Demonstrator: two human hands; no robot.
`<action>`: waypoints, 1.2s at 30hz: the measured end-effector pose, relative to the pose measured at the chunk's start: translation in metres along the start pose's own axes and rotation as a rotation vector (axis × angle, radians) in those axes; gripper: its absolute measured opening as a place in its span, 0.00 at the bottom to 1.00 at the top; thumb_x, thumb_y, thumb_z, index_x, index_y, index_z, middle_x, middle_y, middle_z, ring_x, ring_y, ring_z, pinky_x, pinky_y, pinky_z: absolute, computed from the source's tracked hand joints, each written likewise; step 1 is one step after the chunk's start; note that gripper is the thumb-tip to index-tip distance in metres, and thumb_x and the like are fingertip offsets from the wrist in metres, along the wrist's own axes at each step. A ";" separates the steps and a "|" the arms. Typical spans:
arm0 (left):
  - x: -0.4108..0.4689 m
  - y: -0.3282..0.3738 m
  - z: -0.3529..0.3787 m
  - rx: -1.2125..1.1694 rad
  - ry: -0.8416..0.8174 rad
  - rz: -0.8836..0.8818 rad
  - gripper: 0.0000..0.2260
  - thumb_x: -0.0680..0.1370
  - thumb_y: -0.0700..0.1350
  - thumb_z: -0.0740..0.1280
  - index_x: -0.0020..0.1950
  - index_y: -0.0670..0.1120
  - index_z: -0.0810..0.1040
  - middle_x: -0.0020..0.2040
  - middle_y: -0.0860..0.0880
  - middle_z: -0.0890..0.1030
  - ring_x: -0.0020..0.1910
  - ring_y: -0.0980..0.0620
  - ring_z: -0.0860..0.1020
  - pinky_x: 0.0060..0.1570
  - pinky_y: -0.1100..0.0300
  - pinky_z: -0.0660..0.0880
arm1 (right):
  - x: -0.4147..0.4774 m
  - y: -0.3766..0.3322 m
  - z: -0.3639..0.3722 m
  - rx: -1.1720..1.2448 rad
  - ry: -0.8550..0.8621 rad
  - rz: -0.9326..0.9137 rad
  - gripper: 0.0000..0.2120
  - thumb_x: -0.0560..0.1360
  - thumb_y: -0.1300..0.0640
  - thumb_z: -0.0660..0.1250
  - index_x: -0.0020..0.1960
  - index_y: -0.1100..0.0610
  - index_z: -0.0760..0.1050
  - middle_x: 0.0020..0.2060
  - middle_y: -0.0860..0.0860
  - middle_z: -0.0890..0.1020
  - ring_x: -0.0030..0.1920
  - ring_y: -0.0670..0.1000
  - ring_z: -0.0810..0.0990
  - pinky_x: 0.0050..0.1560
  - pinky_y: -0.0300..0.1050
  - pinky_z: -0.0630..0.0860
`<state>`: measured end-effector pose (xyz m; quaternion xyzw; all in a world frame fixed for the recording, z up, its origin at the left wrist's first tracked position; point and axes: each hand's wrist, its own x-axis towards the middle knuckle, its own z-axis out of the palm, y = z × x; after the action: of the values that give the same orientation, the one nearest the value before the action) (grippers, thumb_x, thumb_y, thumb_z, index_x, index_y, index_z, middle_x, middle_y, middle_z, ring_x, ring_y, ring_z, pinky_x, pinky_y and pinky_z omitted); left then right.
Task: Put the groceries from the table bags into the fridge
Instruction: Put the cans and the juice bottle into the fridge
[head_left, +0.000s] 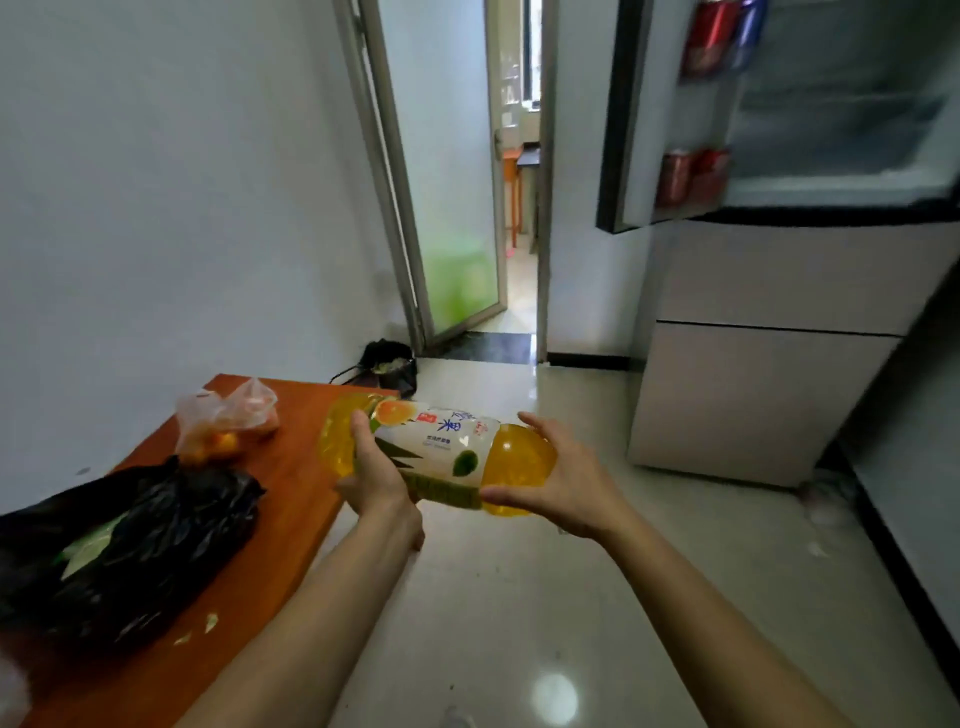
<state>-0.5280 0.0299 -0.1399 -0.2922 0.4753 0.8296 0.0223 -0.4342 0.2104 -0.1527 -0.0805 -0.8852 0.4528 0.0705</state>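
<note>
A big bottle of orange drink (441, 447) with a white and green label lies sideways in the air past the table's right edge. My left hand (371, 470) grips its left part and my right hand (558, 480) cups its right end. On the orange wooden table (291, 499) at the left lie a black plastic bag (135, 540) with something green inside and a clear bag of orange fruit (223, 421). The fridge (789, 312) stands at the right, its upper door (670, 114) swung open, red cans on the door shelves.
A dark bag (389, 364) sits on the floor by the wall near a half-open glass door (447, 208) that leads to another room. The glossy tiled floor (519, 597) lies between table and fridge. A few green scraps lie on the table's near part.
</note>
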 end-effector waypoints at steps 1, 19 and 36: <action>-0.005 -0.008 0.029 -0.002 -0.046 0.004 0.39 0.64 0.70 0.72 0.67 0.50 0.67 0.52 0.44 0.83 0.40 0.44 0.86 0.39 0.43 0.83 | 0.002 0.012 -0.020 0.033 0.065 0.022 0.56 0.56 0.27 0.76 0.77 0.41 0.57 0.72 0.45 0.66 0.68 0.50 0.69 0.64 0.54 0.76; -0.107 -0.154 0.542 0.081 -0.800 -0.014 0.34 0.64 0.68 0.74 0.62 0.55 0.66 0.56 0.48 0.81 0.51 0.47 0.83 0.51 0.46 0.81 | 0.113 0.174 -0.417 0.308 0.641 0.113 0.55 0.55 0.47 0.85 0.76 0.42 0.62 0.64 0.40 0.72 0.63 0.49 0.76 0.55 0.51 0.82; -0.168 -0.274 0.876 0.219 -0.924 0.238 0.42 0.72 0.70 0.65 0.77 0.60 0.45 0.62 0.48 0.74 0.58 0.45 0.78 0.57 0.41 0.78 | 0.272 0.344 -0.702 0.059 0.797 -0.151 0.50 0.55 0.36 0.82 0.71 0.32 0.60 0.64 0.36 0.69 0.63 0.45 0.72 0.54 0.47 0.81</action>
<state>-0.7089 0.9228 0.0630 0.1667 0.5304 0.8144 0.1665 -0.5345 1.0195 -0.0114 -0.1825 -0.7785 0.4050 0.4434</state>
